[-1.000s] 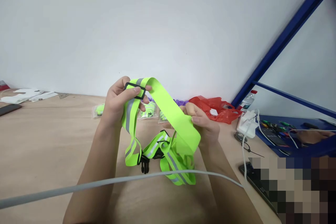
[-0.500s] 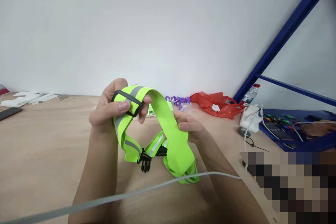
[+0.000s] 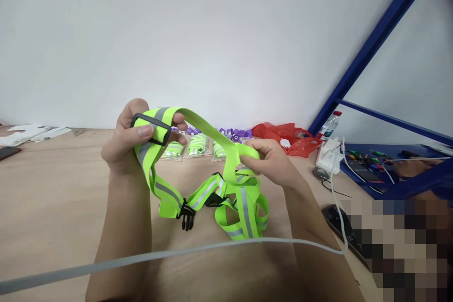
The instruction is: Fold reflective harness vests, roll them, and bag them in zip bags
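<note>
Indoors, wooden table (image 3: 53,188) against white wall (image 3: 177,33), left hand (image 3: 123,146) fingers pinching black slider (image 3: 150,128), right hand (image 3: 274,163) gripping neon strap (image 3: 207,128).

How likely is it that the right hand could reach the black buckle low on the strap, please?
Probably yes: the black buckle sits in the open, below and left of the right hand, only strap loops between. That hand is pinching the reflective strap, though.
</note>
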Demonstrator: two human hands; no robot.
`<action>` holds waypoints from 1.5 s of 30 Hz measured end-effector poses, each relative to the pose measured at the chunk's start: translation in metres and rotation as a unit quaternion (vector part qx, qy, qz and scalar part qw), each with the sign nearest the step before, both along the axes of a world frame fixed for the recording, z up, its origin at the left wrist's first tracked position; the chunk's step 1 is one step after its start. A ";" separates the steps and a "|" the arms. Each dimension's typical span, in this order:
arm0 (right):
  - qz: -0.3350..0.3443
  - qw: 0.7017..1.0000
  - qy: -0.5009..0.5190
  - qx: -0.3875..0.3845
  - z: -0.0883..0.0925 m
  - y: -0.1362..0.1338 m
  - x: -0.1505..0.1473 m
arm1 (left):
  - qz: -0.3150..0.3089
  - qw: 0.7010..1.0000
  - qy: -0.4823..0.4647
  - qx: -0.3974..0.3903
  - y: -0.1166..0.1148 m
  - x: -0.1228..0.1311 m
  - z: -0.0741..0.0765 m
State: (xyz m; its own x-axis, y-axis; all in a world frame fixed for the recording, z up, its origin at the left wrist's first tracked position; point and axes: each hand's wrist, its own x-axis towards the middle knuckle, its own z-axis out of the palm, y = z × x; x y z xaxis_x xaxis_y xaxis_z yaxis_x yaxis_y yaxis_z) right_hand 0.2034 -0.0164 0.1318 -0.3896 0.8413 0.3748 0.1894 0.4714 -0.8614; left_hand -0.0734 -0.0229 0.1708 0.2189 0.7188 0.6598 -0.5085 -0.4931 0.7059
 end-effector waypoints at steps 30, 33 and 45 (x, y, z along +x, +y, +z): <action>-0.246 0.894 0.021 0.374 0.012 -0.025 -0.020 | -0.121 0.965 0.220 -0.074 0.008 0.068 -0.017; -0.175 0.922 -0.018 0.346 0.016 -0.030 -0.017 | -0.132 0.967 0.204 -0.077 0.009 0.071 -0.019; 0.010 0.977 0.048 0.205 0.016 -0.023 0.008 | -0.128 0.976 0.171 -0.046 0.011 0.078 -0.025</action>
State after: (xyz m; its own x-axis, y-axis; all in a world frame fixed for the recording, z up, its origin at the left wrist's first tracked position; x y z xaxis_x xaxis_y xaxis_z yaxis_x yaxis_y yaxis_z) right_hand 0.2119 -0.0392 0.1482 -0.3507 0.6050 0.7148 0.1040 0.7837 -0.6124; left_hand 0.0050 -0.0115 0.1460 0.5949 0.6648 0.4518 -0.3344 -0.3065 0.8912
